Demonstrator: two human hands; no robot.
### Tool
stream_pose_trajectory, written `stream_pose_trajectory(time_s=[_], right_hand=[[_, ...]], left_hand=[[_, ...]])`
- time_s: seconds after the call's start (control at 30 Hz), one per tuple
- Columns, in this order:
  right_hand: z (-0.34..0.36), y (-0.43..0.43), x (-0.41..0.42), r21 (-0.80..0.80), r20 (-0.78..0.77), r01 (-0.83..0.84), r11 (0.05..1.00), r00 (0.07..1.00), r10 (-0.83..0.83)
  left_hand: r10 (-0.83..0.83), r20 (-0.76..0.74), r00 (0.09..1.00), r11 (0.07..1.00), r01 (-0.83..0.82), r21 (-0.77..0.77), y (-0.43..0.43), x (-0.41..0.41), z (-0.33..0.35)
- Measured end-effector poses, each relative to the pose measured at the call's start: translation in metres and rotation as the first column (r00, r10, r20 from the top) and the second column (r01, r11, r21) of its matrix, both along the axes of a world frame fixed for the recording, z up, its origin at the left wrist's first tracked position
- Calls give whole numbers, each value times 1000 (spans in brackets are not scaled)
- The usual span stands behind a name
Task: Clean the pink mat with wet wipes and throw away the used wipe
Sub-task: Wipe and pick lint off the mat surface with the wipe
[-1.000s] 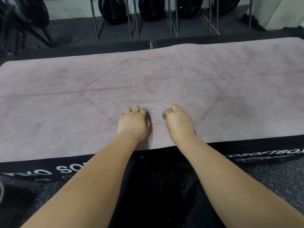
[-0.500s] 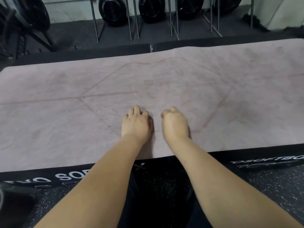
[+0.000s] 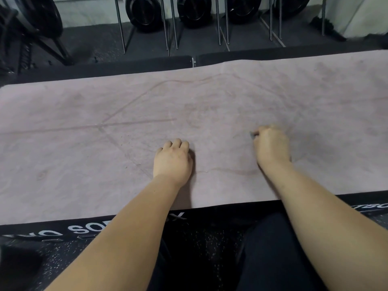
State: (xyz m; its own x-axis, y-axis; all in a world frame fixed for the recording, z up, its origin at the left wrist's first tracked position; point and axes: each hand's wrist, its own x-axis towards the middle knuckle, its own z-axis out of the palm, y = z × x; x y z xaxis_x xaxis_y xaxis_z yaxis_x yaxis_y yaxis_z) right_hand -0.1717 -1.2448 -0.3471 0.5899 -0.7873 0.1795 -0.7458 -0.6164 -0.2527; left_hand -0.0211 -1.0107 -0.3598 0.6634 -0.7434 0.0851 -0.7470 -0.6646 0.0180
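A wide pink mat [image 3: 105, 156] with faint darker lines and smudges lies across a black soft box. My right hand [image 3: 271, 147] is curled on the mat right of centre and grips a wadded grey wipe [image 3: 252, 135], of which only a small corner shows at the fingers. My left hand [image 3: 173, 160] rests on the mat near its front edge, knuckles up, fingers bent under; nothing shows in it.
The black soft box [image 3: 63, 229] with white lettering edges the mat in front. Beyond the mat stand metal rack legs [image 3: 168, 28] and black weight plates [image 3: 144, 11]. Speckled dark floor [image 3: 201, 244] and my dark-clothed legs lie below.
My right hand has slid to the right across the mat, away from my left hand, with the wipe in it. My left hand stays in place.
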Motion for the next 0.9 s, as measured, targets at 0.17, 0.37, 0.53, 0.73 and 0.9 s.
stream_pose_trajectory(time_s=[0.17,0.37,0.53,0.73,0.9], right_hand=[[-9,24,24,11,30,62,998,998,-62],[-1,116,78,65,19,-307,949,952,307],[-7,123,73,-29,-44,-490,871,871,489],[-6,19,47,-17,0,-193,981,981,193],[-6,-37,12,-27,71,30,999,997,-28]], left_hand=[[4,35,999,1000,-5,2,-5,2,-3],[-30,79,996,995,37,-88,-1,9,-14],[-44,99,994,983,60,-172,1,16,-19],[-36,124,992,980,59,-189,-4,21,-20],[-37,135,990,975,66,-211,-6,23,-23]])
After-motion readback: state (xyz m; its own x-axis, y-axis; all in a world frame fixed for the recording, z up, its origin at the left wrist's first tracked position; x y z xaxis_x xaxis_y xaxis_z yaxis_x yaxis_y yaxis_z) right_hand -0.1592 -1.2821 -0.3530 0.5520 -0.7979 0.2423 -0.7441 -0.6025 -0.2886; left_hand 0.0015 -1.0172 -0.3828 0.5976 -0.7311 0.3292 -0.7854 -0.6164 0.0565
